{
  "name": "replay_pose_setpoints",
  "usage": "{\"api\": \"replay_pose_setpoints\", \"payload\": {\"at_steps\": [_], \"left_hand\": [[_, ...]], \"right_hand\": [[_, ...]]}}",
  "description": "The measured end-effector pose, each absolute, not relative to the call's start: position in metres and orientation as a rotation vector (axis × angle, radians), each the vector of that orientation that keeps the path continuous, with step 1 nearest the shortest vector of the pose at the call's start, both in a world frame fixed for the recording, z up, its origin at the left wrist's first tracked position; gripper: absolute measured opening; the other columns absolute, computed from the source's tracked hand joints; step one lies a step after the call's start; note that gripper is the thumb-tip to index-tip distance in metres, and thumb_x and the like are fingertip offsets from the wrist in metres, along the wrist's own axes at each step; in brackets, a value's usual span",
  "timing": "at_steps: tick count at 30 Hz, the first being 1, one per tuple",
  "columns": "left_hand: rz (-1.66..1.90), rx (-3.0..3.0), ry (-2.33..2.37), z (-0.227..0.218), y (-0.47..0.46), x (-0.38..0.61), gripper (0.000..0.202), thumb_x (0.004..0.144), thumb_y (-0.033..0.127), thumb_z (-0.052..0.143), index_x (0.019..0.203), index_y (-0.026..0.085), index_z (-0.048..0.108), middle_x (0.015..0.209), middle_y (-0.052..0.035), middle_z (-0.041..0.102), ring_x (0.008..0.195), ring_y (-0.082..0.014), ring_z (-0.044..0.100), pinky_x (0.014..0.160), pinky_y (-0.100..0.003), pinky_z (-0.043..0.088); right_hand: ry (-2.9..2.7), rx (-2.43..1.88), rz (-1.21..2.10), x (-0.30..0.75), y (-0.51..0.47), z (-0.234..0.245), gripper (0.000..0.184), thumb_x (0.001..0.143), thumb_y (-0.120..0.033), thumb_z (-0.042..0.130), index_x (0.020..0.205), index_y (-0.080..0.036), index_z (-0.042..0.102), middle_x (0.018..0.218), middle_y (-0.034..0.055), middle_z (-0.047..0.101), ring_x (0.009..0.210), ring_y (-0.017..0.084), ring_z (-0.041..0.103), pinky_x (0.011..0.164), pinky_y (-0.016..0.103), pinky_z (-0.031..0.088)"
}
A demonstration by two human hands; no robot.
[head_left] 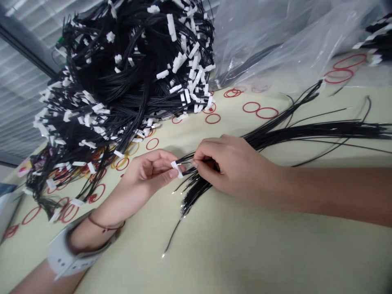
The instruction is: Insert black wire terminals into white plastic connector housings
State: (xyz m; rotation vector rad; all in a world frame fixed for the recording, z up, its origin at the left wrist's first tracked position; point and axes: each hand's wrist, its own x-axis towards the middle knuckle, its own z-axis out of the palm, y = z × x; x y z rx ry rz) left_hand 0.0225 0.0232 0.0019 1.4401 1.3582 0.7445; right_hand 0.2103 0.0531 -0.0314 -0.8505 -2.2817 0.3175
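My left hand [150,171] pinches a small white plastic connector [177,168] between thumb and fingers. My right hand [228,163] is closed on a thin black wire whose end points at the connector. Under my right hand lies a loose bundle of black wires [306,132] that runs to the right across the pale table [245,245]; its bare metal tips fan out below my hands. A grey band sits on my left wrist.
A big heap of black wires with white connectors [122,73] fills the upper left. Red rubber bands [260,110] lie scattered around it. Clear plastic bags [290,36] lie at the top right.
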Motion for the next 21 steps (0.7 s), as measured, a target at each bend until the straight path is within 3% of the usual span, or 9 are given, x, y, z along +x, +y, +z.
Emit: {"api": "replay_pose_setpoints", "payload": {"at_steps": [14, 21], "left_hand": [[0.719, 1.546, 1.393, 0.0011, 0.0205, 0.0283, 0.008, 0.073, 0.016, 0.064, 0.08, 0.017, 0.059, 0.072, 0.0, 0.063, 0.064, -0.0104, 0.057, 0.055, -0.017, 0.043], [0.744, 1.64, 1.371, -0.0019, 0.0196, 0.0294, 0.008, 0.074, 0.014, 0.062, 0.08, 0.017, 0.058, 0.074, -0.0014, 0.064, 0.07, -0.0127, 0.059, 0.063, -0.02, 0.046]], "right_hand": [[-2.299, -0.746, 0.384, 0.2109, 0.0547, -0.0308, 0.015, 0.08, -0.015, 0.042, 0.069, -0.014, 0.053, 0.065, -0.0017, 0.054, 0.057, 0.007, 0.043, 0.058, 0.023, 0.03], [-2.355, -0.658, 0.398, 0.2084, 0.051, -0.0315, 0.02, 0.085, -0.019, 0.04, 0.073, -0.012, 0.054, 0.07, 0.0015, 0.056, 0.063, 0.01, 0.047, 0.065, 0.025, 0.033]]}}
